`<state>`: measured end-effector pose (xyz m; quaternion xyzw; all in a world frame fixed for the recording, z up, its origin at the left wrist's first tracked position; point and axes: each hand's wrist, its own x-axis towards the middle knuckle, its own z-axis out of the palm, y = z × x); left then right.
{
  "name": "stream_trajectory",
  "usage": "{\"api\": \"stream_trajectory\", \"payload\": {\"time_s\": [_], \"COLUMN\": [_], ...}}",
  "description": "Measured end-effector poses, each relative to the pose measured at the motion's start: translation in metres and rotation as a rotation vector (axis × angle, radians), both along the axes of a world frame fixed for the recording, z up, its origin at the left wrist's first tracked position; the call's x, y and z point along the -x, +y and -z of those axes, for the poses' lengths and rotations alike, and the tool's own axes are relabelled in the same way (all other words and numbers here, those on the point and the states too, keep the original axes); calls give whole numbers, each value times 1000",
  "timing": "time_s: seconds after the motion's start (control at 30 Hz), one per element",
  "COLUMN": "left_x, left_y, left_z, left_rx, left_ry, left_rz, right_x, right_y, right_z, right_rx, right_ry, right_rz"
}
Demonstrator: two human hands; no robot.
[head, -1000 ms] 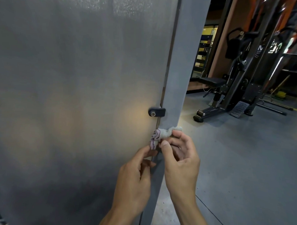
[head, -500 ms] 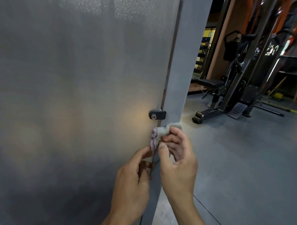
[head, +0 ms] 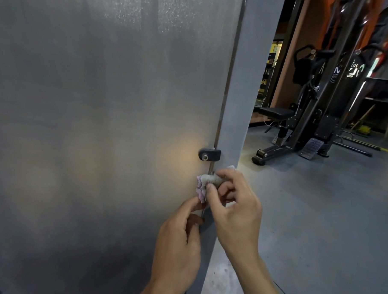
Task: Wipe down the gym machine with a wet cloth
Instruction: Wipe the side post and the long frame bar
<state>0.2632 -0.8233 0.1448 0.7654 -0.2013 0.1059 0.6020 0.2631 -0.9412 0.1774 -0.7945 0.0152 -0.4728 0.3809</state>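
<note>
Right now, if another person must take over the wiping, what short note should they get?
Right hand: grips the bunched cloth against the grey post, just below the black bracket.
Left hand: beside the right one, fingertips at the cloth's lower end, near the seam between the panel and the post.
Done: cannot tell; no clear wet marks show.
Left: the post above and below the cloth, the bracket and the panel, as far as can be seen.
</note>
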Motion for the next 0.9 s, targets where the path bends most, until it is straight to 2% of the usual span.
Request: {"api": "stream_trajectory", "payload": {"time_s": [0.1,0.23,0.33,0.43,0.6,0.77,0.9], "left_x": [0,0,1,2,4,2,1], "left_y": [-1,-2,-5,-6,-2,-3,-2], "left_z": [-3,-4,-2,-3,-7,-3,-4], "left_rx": [7,6,-7,-4,9,19,46], "left_ry": [-12,17,12,9,-15,16,38], "left_rz": [-1,1,-3,-3,-3,-19,-14], "right_x": [-2,5,1,-4,1,-2,-6], "right_y": [-5,-9,-3,0,-3,2,7], "right_z": [-4,-37,-63,-63,-25,-59,-57], "right_rx": [42,35,139,201,186,103,103], "right_ry": [19,-65,-66,-47,28,-112,-112], "right_rz": [19,29,57,114,125,75,63]}}
